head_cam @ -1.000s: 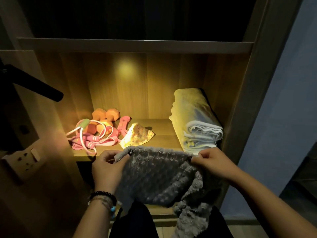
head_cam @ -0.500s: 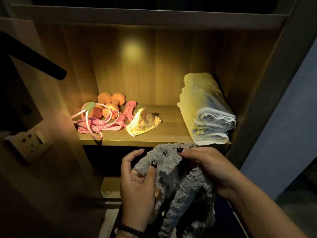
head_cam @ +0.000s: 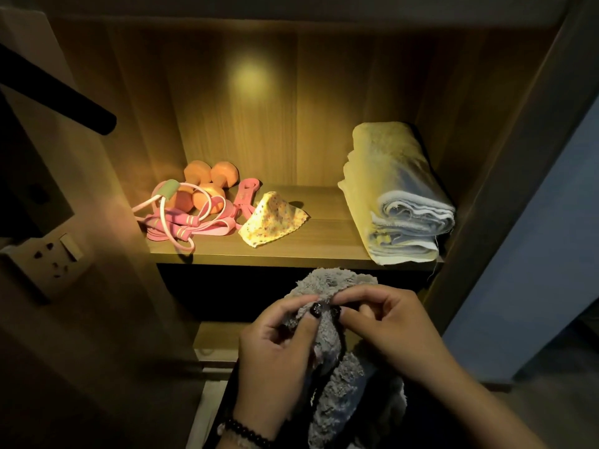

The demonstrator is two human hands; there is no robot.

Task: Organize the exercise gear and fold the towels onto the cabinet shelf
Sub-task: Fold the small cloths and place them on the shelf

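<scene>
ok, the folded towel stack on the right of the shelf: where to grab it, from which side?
Take the folded towel stack by its front end, from the open front of the shelf. The folded edges face you and slightly overhang the shelf lip, so a hand can probably slide under there with a thumb on top. The cabinet wall sits close on its right, so a side approach looks blocked.

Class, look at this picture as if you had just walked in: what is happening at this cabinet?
A person stands before a lit cabinet shelf and pinches a fluffy grey towel with the left hand and the right hand, fingertips meeting at its top edge, below the shelf front. On the shelf, orange dumbbells and pink bands lie at the left, a small floral cloth beside them, and folded pale towels stacked at the right.
</scene>
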